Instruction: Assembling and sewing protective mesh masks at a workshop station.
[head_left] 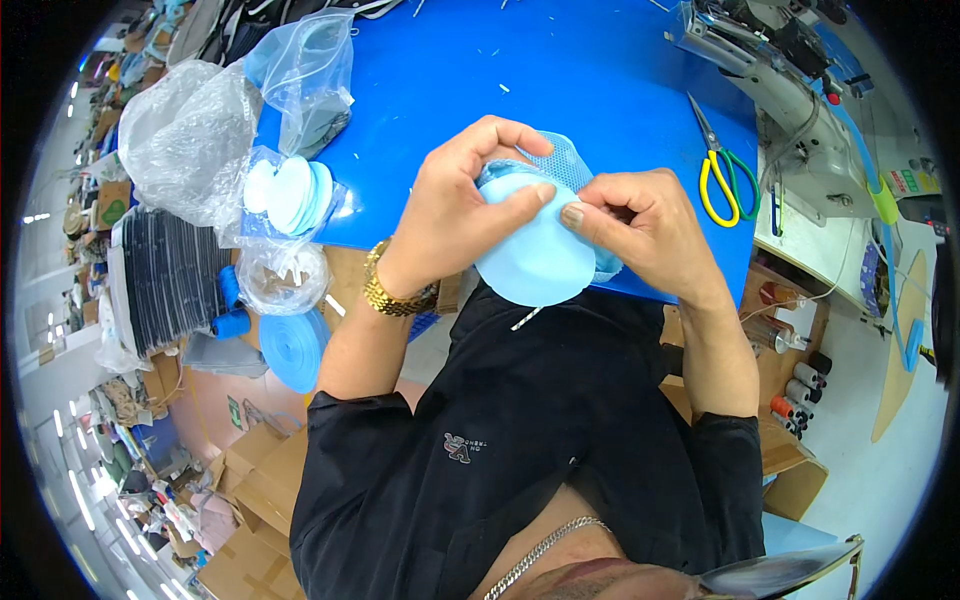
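Between my hands, over the table's near edge, is a light blue round disc with a blue mesh piece behind it. My left hand pinches the disc's upper left part, thumb on the front and fingers behind. At its upper right, my right hand grips the same pieces, thumb tip close to the left thumb. Some crinkled, shiny blue material shows at the disc's upper rim. Both hands' fingertips behind the disc are partly hidden. A short white strip hangs below the disc.
Scissors with yellow and green handles lie on the blue table at right. Beyond them stands a sewing machine. Left are pale discs in clear plastic, a plastic bag and a blue roll. Thread spools sit lower right.
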